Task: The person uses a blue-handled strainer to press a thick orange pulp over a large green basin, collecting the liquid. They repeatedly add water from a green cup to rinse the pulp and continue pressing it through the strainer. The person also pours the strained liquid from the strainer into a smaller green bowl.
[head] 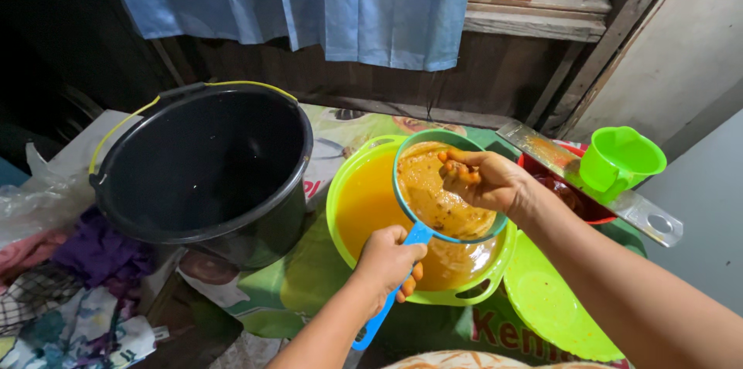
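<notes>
While left hand (pixel 389 259) fingers wrap blue strainer (pixel 445 191) handle, right hand (pixel 484 179) fingers pinch wet orange pulp (pixel 433 203): soft, slippery; strainer light, stiff, best held at handle.

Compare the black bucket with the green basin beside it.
The black bucket is tall, dark and looks empty; the green basin is low, bright and holds orange liquid. The bucket stands untouched, while the left hand holds a strainer over the basin. Both are round, open-topped and have handles.

strainer (pixel 418 234) – blue | basin (pixel 344 206) – lime green | bucket (pixel 205 164) – black, yellow handle
</notes>
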